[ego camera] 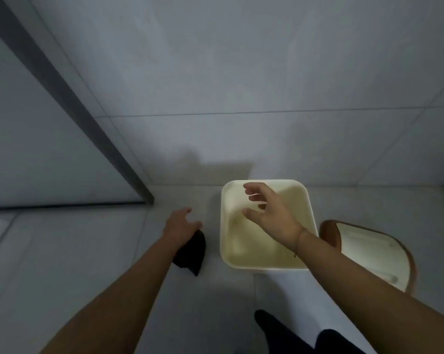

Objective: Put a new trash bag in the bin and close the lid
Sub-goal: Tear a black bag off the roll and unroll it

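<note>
Left hand (pixel 180 223) grips a folded black trash bag (pixel 191 252) beside the empty bin (pixel 226 241); right hand (pixel 269 213) hovers open above it; the unopened bag may slip inside

Cream bin (pixel 265 263), black trash bag (pixel 191 254), cream lid (pixel 369 254) with brown rim, grey floor tiles (pixel 62 251).

dim, greyish | soft blur throughout | bin (pixel 265 261) shadow on wall (faint) | edges bowed

Looks like a home bathroom: grey tiled wall (pixel 241 72) behind cream bin (pixel 302 200), tiled floor (pixel 62 251) beneath, metal-framed partition (pixel 70 103) left.
</note>
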### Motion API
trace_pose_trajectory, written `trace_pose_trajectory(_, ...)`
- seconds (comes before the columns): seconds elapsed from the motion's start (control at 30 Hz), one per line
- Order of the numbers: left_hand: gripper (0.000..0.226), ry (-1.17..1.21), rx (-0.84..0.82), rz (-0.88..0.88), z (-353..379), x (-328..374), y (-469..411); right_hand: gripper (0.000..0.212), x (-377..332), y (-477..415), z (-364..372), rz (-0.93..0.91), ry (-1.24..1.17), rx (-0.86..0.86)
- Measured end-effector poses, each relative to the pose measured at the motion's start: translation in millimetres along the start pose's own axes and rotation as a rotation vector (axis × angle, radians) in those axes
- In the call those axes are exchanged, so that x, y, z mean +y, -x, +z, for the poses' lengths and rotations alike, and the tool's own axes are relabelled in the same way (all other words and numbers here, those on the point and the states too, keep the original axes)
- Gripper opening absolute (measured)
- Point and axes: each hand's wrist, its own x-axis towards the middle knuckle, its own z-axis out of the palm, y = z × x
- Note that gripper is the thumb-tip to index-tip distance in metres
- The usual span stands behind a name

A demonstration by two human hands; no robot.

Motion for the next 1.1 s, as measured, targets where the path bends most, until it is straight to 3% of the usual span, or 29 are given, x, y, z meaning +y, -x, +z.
trace_pose_trajectory(0.1, 0.09, -0.248, -0.137, -0.11, 17.2, -22.1, -13.6, 0.05, 11.1, -7.9, 12.7, 0.024, 0.063, -0.009)
trace_pose_trajectory(0.17, 0.091, -0.277, -0.19, -0.128, 30.8, -35.6, -23.0, 0.05, 20.6, -8.7, 20.8, 0.026, 0.094, -0.031)
trace_pose_trajectory(0.27, 0.075, -0.295, -0.159, -0.087, 45.7, -49.1, -35.8, 0.049, 31.7, -9.6, 25.7, 0.025, 0.13, -0.043)
trace_pose_trajectory(0.4, 0.045, -0.312, 0.008, -0.023, 58.9, -60.5, -32.9, 0.049, 37.9, -8.8, 29.8, 0.042, 0.138, -0.05)
trace_pose_trajectory(0.53, 0.042, 0.04, 0.19, -0.086, 44.7, -58.1, -11.3, 0.047, 36.2, -5.8, 34.2, 0.072, 0.175, -0.078)
trace_pose_trajectory(0.6, 0.036, 0.377, 0.291, -0.12, 21.7, -48.8, 2.7, 0.049, 29.7, -5.5, 38.8, 0.132, 0.165, -0.08)
trace_pose_trajectory(0.67, 0.03, 0.775, 0.3, -0.086, -8.6, -35.2, 20.6, 0.06, 16.5, -5.9, 46.6, 0.291, -0.002, -0.117)
trace_pose_trajectory(0.77, 0.034, 1.218, 0.144, 0.049, -50.1, -10.0, 63.0, 0.079, -10.8, -7.5, 61.4, 0.556, -0.446, -0.241)
trace_pose_trajectory(0.83, 0.037, 1.308, -0.018, 0.149, -67.5, 6.4, 93.2, 0.062, -34.8, -2.9, 68.7, 0.582, -0.608, -0.323)
trace_pose_trajectory(0.97, 0.037, 1.228, -0.24, 0.264, -80.2, 31.3, 132.5, 0.069, -62.1, 6.6, 72.9, 0.426, -0.821, -0.325)
trace_pose_trajectory(1.1, 0.057, 1.345, -0.538, 0.296, -89.8, 42.9, 140.6, 0.044, -77.1, 14.1, 57.1, 0.25, -0.777, -0.248)
